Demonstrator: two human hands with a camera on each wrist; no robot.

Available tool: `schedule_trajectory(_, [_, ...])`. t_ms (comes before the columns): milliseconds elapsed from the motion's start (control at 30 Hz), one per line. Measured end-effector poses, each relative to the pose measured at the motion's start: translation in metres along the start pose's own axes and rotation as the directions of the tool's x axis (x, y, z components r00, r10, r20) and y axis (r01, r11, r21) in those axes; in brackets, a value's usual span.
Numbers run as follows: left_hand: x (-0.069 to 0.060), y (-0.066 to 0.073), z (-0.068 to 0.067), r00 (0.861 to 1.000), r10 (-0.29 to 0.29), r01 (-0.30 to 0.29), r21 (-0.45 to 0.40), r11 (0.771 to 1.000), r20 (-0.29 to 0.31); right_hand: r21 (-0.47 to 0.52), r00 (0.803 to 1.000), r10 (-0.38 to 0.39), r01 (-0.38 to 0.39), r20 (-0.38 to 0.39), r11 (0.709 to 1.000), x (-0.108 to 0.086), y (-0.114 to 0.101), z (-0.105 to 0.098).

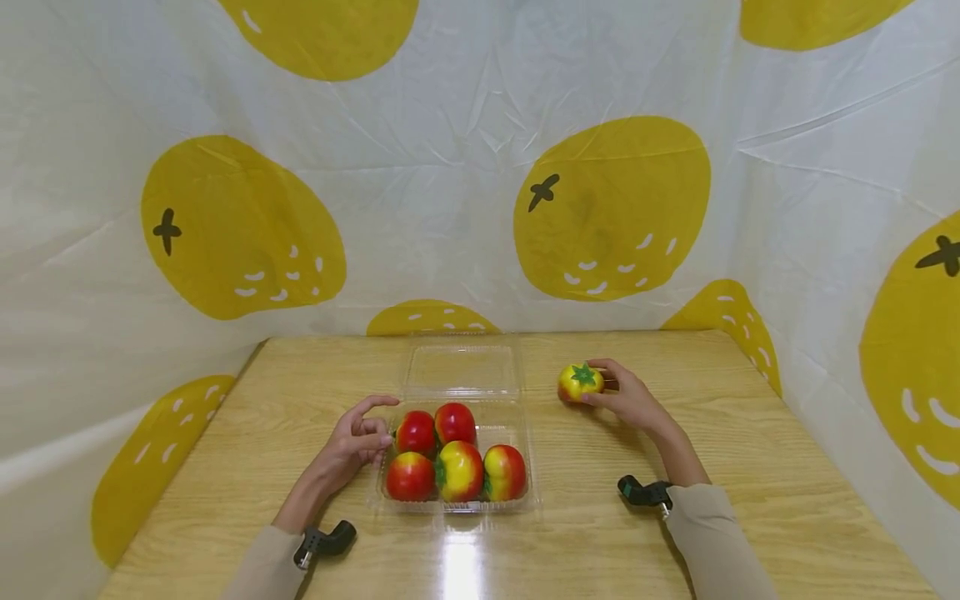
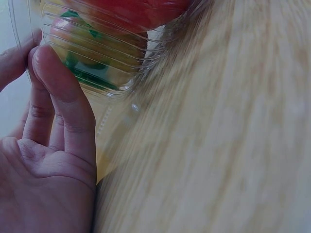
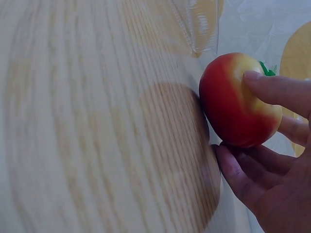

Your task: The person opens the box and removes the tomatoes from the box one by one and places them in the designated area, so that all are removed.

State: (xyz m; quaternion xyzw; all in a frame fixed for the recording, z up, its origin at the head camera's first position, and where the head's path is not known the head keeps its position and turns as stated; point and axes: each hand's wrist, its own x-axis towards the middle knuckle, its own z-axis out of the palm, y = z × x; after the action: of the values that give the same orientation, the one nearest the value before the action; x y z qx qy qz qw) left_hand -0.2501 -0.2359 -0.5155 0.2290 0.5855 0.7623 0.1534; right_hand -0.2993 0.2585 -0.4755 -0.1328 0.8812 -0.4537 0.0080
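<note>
The right hand has its grip closed round a red-and-yellow fruit, at the worktop, right of an open clear box. The left hand pinches the box's left edge, its grip nearly closed; five similar fruits lie inside.

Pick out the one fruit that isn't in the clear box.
The yellow-and-red fruit with its green star-shaped top showing, held by the right hand. The other five all sit inside the clear box.
</note>
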Motion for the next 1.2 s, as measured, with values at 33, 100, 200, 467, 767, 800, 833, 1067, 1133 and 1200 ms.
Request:
schedule_trajectory(33, [0.0,-0.0001,0.0002,1.0,-0.002,0.002,-0.002,1.0,-0.003,0.0,1.0,0.002,-0.002,0.001,1.0,-0.0001,0.0001,0.0])
schedule_trajectory(100, [0.0001,-0.0005,0.0002,1.0,-0.001,0.001,-0.005,1.0,-0.002,0.004,1.0,0.009,-0.009,0.003,1.0,0.0,0.0007,0.0001])
schedule_trajectory(200, [0.0005,-0.0011,0.0003,1.0,0.001,-0.001,-0.007,1.0,-0.001,0.004,1.0,0.007,-0.007,0.003,1.0,-0.0002,0.001,-0.0001])
schedule_trajectory(467, [0.001,-0.0018,-0.0006,1.0,0.009,-0.009,-0.012,1.0,0.011,0.008,1.0,0.002,-0.002,0.007,1.0,-0.0015,-0.0023,-0.0008])
schedule_trajectory(767, [0.0017,-0.0013,-0.0007,1.0,0.007,-0.007,-0.008,1.0,0.01,0.021,1.0,0.019,-0.02,0.023,1.0,-0.0037,-0.0051,-0.0018])
schedule_trajectory(800, [0.0016,-0.0013,-0.0008,1.0,0.008,-0.008,-0.009,1.0,0.011,0.018,1.0,0.019,-0.02,0.024,1.0,-0.0037,-0.005,-0.0019])
schedule_trajectory(833, [0.0015,-0.0013,-0.001,1.0,0.009,-0.009,-0.01,1.0,0.014,0.014,1.0,0.018,-0.018,0.024,1.0,-0.0037,-0.005,-0.0019])
schedule_trajectory(1067, [0.0008,-0.0009,-0.0008,1.0,-0.001,0.001,-0.002,1.0,0.004,0.005,1.0,0.012,-0.012,0.024,1.0,-0.0033,-0.0045,-0.0014])
schedule_trajectory(1133, [0.0006,-0.001,-0.0009,1.0,-0.001,0.001,0.001,1.0,0.003,0.007,1.0,0.009,-0.009,0.022,1.0,-0.0031,-0.0039,-0.0015])
schedule_trajectory(1200, [0.0005,-0.001,-0.0009,1.0,0.0,0.0,0.001,1.0,0.003,0.01,1.0,0.009,-0.009,0.022,1.0,-0.0024,-0.0027,-0.0015])
